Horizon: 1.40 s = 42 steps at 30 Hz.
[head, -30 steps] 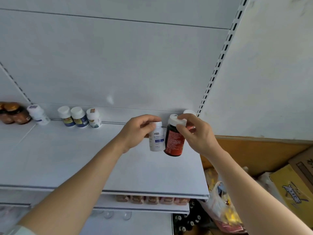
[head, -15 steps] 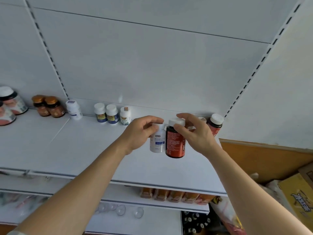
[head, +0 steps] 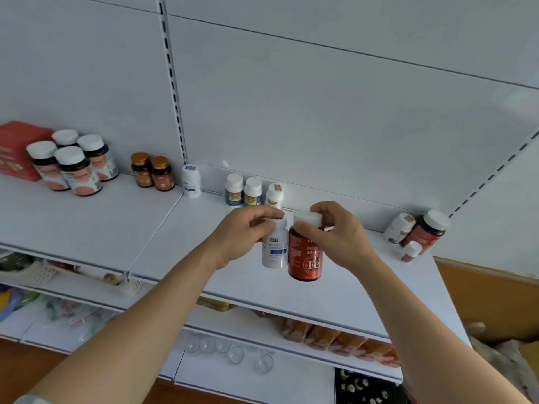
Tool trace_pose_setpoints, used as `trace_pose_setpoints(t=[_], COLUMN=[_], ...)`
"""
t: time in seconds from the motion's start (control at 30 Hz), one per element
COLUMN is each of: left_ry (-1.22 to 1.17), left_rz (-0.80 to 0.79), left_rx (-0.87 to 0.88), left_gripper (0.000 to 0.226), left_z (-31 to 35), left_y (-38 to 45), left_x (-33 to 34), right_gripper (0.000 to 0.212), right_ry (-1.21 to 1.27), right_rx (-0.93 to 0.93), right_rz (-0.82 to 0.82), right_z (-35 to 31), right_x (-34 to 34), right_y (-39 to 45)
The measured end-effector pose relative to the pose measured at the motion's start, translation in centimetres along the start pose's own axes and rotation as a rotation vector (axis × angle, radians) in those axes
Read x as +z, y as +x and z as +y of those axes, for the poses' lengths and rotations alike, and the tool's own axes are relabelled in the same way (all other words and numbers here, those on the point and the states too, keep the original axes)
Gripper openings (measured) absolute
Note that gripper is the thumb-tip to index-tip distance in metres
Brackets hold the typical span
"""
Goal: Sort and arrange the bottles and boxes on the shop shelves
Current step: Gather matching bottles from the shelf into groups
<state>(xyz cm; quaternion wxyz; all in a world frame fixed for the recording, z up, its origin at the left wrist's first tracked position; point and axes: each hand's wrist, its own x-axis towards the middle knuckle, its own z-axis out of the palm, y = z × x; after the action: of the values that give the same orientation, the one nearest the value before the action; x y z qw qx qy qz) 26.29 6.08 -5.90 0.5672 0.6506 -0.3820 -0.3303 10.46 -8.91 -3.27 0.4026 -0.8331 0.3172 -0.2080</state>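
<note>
Left hand (head: 243,234) grips white bottle (head: 274,249); right hand (head: 339,234) grips red bottle (head: 304,258); bottles touching.

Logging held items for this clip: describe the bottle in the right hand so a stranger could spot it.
Look above the middle of the white shelf. The right hand grips a red bottle by its white cap; unlike the slimmer white bottle beside it, it reads "Fe".

The white shelf (head: 87,225) carries 1 red box (head: 17,150) and several standing bottles (head: 77,173).
</note>
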Motion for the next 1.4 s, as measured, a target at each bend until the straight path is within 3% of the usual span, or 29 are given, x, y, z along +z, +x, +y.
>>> trace_pose_setpoints(t=[0.33, 0.67, 0.87, 1.17, 1.4], left_ry=[0.017, 0.102, 0.201, 0.481, 0.797], left_rz=[0.135, 0.226, 0.228, 0.126, -0.069], left_rx=[-0.063, -0.148, -0.098, 0.066, 0.253], left_gripper=[0.025, 0.023, 0.021, 0.018, 0.023], left_z=[-0.9, -2.6, -2.5, -5.7, -6.9], left_y=[0.1, -1.0, 0.5, 5.6, 7.6], left_x=[-4.1, -7.4, -12.6, -18.4, -20.2], right_gripper=[0.025, 0.033, 0.037, 0.042, 0.041], right_ry=[0.05, -0.006, -0.134, -0.353, -0.394], right_rx=[-0.127, -0.173, -0.224, -0.275, -0.219], right_rz=[-0.139, -0.215, -0.18, -0.075, 0.066], right_z=[-1.5, -3.2, -5.2, -7.7, -7.9], right_x=[3.8, 7.8, 10.5, 14.9, 15.7], right_y=[3.8, 5.7, 7.4, 8.5, 8.5])
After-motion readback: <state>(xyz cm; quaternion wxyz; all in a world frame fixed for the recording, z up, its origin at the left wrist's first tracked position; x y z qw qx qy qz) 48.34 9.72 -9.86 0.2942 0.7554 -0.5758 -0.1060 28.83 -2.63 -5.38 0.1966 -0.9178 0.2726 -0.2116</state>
